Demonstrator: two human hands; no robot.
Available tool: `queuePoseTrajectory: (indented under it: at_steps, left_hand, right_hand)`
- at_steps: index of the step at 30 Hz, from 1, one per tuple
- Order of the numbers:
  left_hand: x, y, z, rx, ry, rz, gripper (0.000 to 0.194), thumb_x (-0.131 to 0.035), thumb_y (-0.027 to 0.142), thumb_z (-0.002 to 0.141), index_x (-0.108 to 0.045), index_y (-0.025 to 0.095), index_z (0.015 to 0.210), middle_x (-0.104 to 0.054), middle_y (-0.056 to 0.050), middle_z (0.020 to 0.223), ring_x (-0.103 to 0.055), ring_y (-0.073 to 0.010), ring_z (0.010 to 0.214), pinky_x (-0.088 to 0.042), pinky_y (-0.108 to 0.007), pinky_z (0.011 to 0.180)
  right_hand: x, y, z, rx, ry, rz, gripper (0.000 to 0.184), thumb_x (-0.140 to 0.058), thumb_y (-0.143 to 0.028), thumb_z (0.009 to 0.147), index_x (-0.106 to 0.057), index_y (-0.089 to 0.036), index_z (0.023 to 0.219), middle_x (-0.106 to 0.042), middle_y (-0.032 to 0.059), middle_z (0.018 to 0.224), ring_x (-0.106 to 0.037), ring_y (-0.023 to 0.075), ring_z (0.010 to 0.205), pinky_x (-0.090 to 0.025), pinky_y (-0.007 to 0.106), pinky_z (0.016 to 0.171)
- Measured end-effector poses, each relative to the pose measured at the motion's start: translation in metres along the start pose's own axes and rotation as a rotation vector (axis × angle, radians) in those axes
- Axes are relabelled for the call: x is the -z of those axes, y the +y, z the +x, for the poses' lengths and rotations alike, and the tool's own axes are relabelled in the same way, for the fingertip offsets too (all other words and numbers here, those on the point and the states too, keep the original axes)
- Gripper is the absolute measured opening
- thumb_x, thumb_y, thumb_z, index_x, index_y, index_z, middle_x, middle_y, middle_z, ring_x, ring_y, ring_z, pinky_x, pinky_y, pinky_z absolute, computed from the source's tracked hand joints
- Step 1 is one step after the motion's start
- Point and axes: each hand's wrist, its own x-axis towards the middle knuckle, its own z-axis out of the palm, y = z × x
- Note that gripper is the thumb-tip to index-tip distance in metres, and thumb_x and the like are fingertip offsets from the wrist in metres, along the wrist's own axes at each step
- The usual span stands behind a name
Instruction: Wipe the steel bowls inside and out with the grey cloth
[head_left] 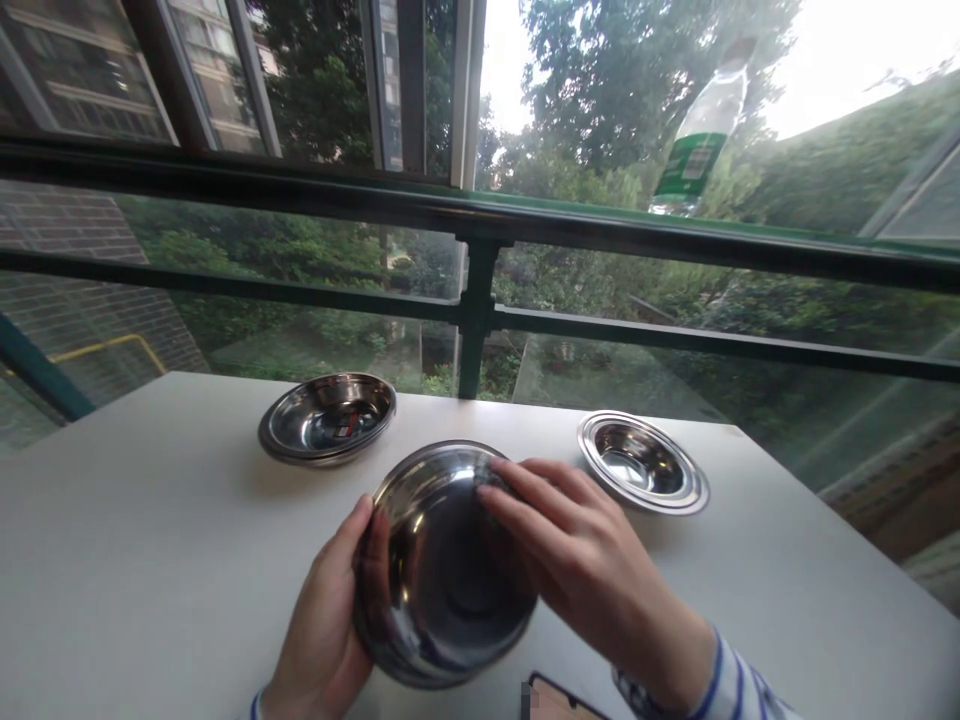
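Observation:
A shiny stainless steel bowl [450,580] is held tilted above the white table, close to me. My left hand [326,610] grips its left side, with the thumb along the edge and the other fingers mostly hidden behind it. My right hand [592,560] is on the upper right of the same bowl, fingers close together and bent over its surface; the right thumb is hidden. Reflections of the fingers show in the polished metal. Beyond the hands, a wider steel basin [328,418] with a small red-and-black label stands at left, and a wide-rimmed steel bowl [643,462] at right.
A phone-like object [562,702] with a dark edge lies at the bottom of the white table [150,520]. Behind the table runs a dark green railing [472,300] with glass panels. A clear plastic bottle [697,150] with a green label stands on the rail.

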Motion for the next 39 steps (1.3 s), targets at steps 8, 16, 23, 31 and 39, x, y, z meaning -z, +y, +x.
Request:
queuePoseTrajectory:
  at_steps: [8,16,23,31,39]
  left_hand:
    - [-0.002,0.006,0.0,-0.024,0.059,-0.03,0.014,-0.054,0.014,0.082,-0.067,0.013,0.079,-0.069,-0.001,0.06,-0.066,-0.0146,0.053,-0.057,-0.024,0.053]
    - [0.0,0.008,0.0,0.0,0.034,-0.007,0.014,-0.054,0.012,0.082,-0.068,0.014,0.081,-0.072,-0.002,0.065,-0.068,-0.016,0.06,-0.058,-0.027,0.062]
    - [0.005,0.022,0.005,-0.064,0.114,-0.06,0.02,-0.05,0.016,0.084,-0.069,0.015,0.077,-0.072,-0.001,0.065,-0.067,-0.0136,0.056,-0.056,-0.021,0.055]
    - [0.008,0.015,0.006,-0.036,0.068,0.003,0.017,-0.053,0.017,0.082,-0.07,0.015,0.08,-0.072,-0.003,0.066,-0.069,-0.0168,0.061,-0.057,-0.025,0.06]
    - [0.007,0.016,0.01,0.028,-0.013,0.0,0.015,-0.056,0.015,0.079,-0.07,0.014,0.087,-0.073,-0.004,0.07,-0.069,-0.0191,0.067,-0.057,-0.031,0.069]
  right_hand:
    - [-0.002,-0.001,-0.001,-0.01,-0.038,0.031,0.031,-0.049,-0.014,0.088,-0.055,-0.018,0.118,-0.057,0.01,0.124,-0.052,0.0228,0.105,-0.049,0.039,0.082]
    - [0.001,0.0,0.002,-0.011,0.006,0.138,0.031,-0.049,-0.016,0.089,-0.055,-0.019,0.119,-0.054,0.0071,0.128,-0.049,0.0248,0.107,-0.048,0.041,0.084]
    - [0.004,0.009,-0.001,-0.043,0.019,0.204,0.03,-0.044,-0.012,0.09,-0.054,-0.017,0.118,-0.058,0.0104,0.121,-0.055,0.0196,0.097,-0.052,0.035,0.078]
    - [0.007,0.002,0.0,0.0,0.016,0.182,0.03,-0.048,-0.014,0.088,-0.057,-0.019,0.117,-0.058,0.0102,0.123,-0.053,0.0215,0.102,-0.052,0.037,0.08]
    - [0.007,0.003,0.001,0.008,0.052,0.212,0.031,-0.047,-0.013,0.089,-0.056,-0.017,0.118,-0.056,0.0104,0.125,-0.05,0.0216,0.107,-0.05,0.039,0.086]
